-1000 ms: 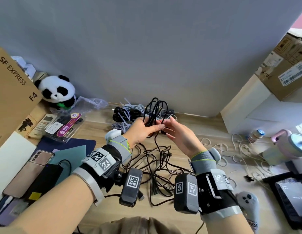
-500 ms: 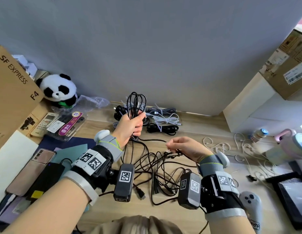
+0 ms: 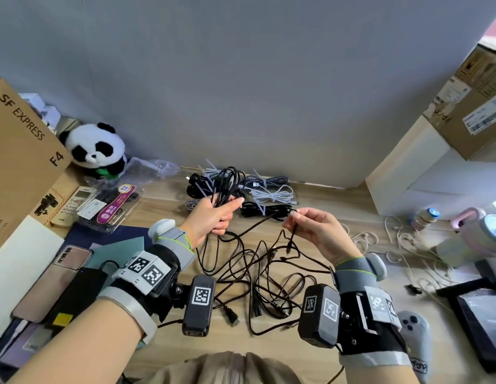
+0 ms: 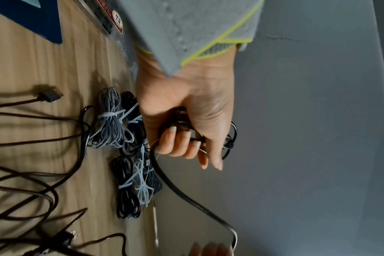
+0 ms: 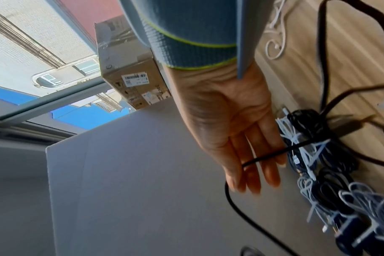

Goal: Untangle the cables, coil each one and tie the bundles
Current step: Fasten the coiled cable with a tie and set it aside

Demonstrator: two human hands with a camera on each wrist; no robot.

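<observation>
While my left hand [image 3: 213,217] clamps the black coil [image 3: 227,181], its loose tail [image 3: 258,221] runs rightward to my right hand's [image 3: 319,231] pinching grip.

Smooth black rubbery cable [image 3: 227,184] lies over a pale matt wood-grain counter [image 3: 338,217], beside a grey braided cloth-covered bundle [image 4: 110,121], with a plush panda [image 3: 94,151] and brown cardboard box [image 3: 22,151].

Loose black cables [image 3: 258,275] sprawl across mid-bench [image 3: 169,350]; tied bundles [image 3: 258,189] crowd its far edge. Bare wood shows along the near edge, apparently passable between both.
</observation>
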